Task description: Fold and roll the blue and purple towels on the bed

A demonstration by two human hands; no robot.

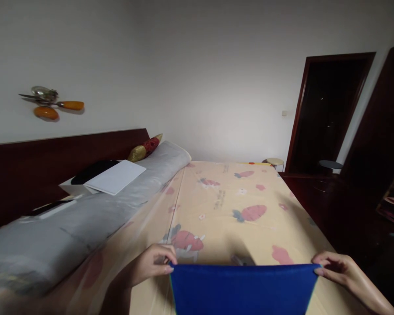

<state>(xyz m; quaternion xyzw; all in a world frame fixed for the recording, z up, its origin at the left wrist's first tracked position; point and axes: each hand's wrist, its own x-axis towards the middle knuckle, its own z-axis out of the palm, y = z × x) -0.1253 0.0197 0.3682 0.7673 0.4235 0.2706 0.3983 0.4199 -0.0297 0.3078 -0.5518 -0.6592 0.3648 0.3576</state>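
A blue cloth is stretched taut between my two hands at the bottom of the view, above the near end of a bed. My left hand pinches its upper left corner with the fingers curled. At the upper right corner my right hand grips the cloth the same way. The cloth's lower part runs out of the frame. Under it lies a cream bedsheet printed with pink carrot figures.
A long grey bolster lies along the dark wooden headboard on the left, with a white pad and small cushions on it. Right of the bed are a dark doorway, two stools and dark furniture.
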